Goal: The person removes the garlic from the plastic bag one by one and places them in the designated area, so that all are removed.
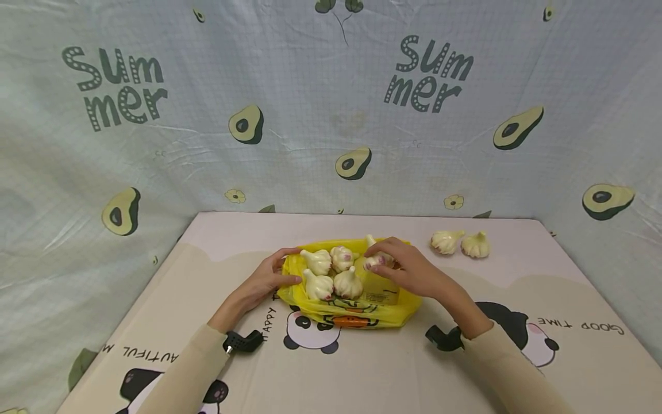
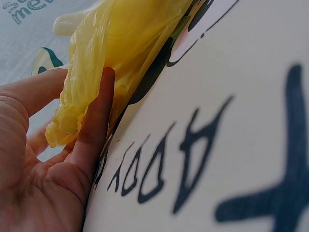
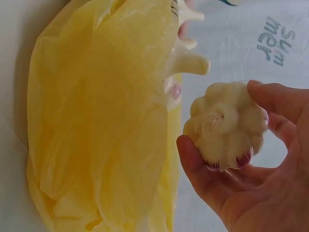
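A yellow plastic bag [image 1: 362,320] lies on the table with its mouth spread wide. Several white garlic bulbs [image 1: 348,283] with purplish marks sit together in its left half. My left hand [image 1: 266,279] holds the bag's left edge, thumb on one side and fingers on the other; the crumpled film [image 2: 84,92] bunches between them. Over the right half of the bag, my right hand [image 1: 411,267] grips another garlic bulb [image 3: 227,125] between thumb and fingers. Its root end faces the right wrist camera, beside the bag's yellow wall [image 3: 96,130].
Two more garlic bulbs, one [image 1: 446,242] beside the other [image 1: 475,245], lie on the table at the back right. A pale cloth with panda prints [image 1: 310,332] covers the table. Behind it hangs a light curtain [image 1: 300,75] with avocado prints.
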The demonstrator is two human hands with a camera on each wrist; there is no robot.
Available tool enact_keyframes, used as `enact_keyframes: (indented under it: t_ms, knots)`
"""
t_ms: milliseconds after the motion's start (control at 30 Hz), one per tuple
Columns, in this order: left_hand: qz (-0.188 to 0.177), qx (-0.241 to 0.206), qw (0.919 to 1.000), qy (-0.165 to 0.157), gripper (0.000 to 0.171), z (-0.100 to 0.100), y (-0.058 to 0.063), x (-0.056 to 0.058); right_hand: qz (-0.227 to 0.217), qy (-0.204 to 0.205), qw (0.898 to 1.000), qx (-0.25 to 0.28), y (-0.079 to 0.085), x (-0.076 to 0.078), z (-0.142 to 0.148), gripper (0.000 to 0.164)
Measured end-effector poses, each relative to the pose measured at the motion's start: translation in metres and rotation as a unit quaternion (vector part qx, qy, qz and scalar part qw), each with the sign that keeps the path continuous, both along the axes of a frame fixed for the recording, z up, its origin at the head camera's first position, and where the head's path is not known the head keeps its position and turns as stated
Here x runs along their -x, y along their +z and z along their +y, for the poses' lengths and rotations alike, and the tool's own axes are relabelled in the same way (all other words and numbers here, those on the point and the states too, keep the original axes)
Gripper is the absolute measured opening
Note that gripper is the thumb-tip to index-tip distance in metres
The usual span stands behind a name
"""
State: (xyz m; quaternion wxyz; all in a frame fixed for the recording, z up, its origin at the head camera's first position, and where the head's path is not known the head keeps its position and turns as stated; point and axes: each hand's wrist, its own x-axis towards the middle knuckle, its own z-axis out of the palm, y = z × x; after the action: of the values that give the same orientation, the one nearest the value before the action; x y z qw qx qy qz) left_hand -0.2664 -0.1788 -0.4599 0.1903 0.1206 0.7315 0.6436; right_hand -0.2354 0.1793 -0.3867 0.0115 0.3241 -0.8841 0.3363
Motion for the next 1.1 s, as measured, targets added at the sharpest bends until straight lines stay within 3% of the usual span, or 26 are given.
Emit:
enact_keyframes:
  t_ms: [133,333,433,733,1100]
  knots:
    - [0.004,0.005,1.0000,0.001,0.077,0.000,0.000,0.000,-0.002,-0.011,1.000,0.019,0.002,-0.001,0.000,0.036]
    - [0.007,0.004,1.0000,-0.001,0.077,-0.001,0.001,0.000,-0.019,-0.043,0.998,0.044,0.005,0.000,0.001,0.077]
    - [0.004,0.000,1.0000,-0.001,0.077,-0.002,0.001,-0.001,-0.034,-0.052,0.997,0.047,0.008,0.000,0.002,0.089]
    - [0.001,0.000,1.0000,-0.008,0.078,0.000,0.001,-0.001,-0.050,-0.072,0.994,0.063,0.016,0.000,0.015,0.087]
    - [0.002,0.001,1.0000,0.000,0.076,0.000,0.000,-0.001,-0.017,-0.094,0.993,0.064,0.035,0.003,0.040,0.086]
